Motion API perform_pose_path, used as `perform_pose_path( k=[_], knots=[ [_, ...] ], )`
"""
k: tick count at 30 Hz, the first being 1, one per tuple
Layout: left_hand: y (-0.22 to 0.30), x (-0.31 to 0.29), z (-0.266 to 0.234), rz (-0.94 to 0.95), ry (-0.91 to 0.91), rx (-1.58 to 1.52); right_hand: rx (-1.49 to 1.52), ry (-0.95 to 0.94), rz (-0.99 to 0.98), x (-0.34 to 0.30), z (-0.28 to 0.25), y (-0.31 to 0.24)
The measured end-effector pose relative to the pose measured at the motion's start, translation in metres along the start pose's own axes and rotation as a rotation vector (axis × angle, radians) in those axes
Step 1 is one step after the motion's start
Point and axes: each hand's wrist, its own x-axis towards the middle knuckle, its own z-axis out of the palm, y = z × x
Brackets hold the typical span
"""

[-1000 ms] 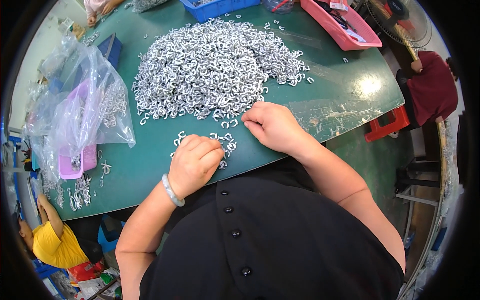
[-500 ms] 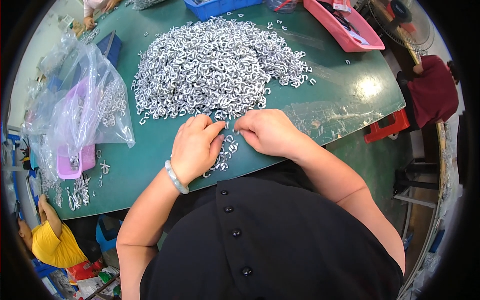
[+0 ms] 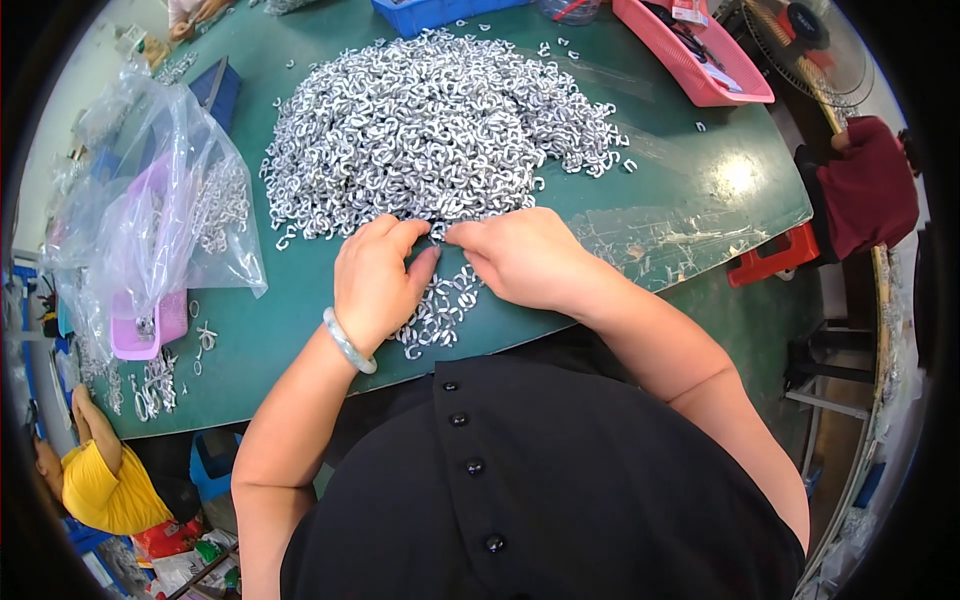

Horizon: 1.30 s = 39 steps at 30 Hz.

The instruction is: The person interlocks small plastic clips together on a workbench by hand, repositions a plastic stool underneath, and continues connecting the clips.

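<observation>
A large heap of small silvery C-shaped metal links [image 3: 400, 140] lies on the green table in front of me. At its near edge, my left hand [image 3: 380, 278] and my right hand [image 3: 528, 258] meet almost fingertip to fingertip. One open metal link [image 3: 438, 231] sits between them, pinched at the left thumb and forefinger and touched by the right fingertips. My right fingers are curled together, their inner side hidden. Below the hands, near the table's front edge, is a smaller scatter of links [image 3: 442, 312]. A pale bangle [image 3: 348, 345] circles my left wrist.
A clear plastic bag [image 3: 190, 190] and a lilac basket [image 3: 172, 325] stand at left, with loose metal parts beside them. A pink basket [image 3: 700, 60] with tools is at far right, a blue bin [image 3: 450, 14] at the back. Other people sit around the table.
Both hands have shifted slightly left and away from me, up to the heap's edge. More of the smaller scatter of links shows below them.
</observation>
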Motion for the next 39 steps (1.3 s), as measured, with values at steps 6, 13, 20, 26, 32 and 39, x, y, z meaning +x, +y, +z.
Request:
perform_pose_path(
  k=[6, 13, 20, 26, 32, 39],
  knots=[
    [0.0, 0.0, -0.002, -0.037, -0.033, 0.022, -0.012, -0.12, 0.067, 0.003, -0.003, -0.006],
    [0.0, -0.006, -0.011, -0.038, -0.084, 0.009, 0.099, 0.014, -0.035, -0.009, 0.007, 0.011],
    [0.005, -0.007, -0.015, -0.055, -0.121, -0.022, 0.09, 0.009, 0.029, -0.01, 0.003, 0.003],
    [0.007, -0.009, -0.011, 0.085, -0.13, -0.075, 0.059, -0.104, -0.01, -0.013, 0.002, 0.008],
    [0.007, -0.006, -0.012, 0.16, -0.191, -0.143, 0.085, 0.069, 0.087, -0.02, -0.005, 0.009],
    [0.014, 0.004, -0.002, 0.184, -0.117, -0.057, 0.031, -0.003, 0.065, -0.025, -0.004, 0.019]
  ],
)
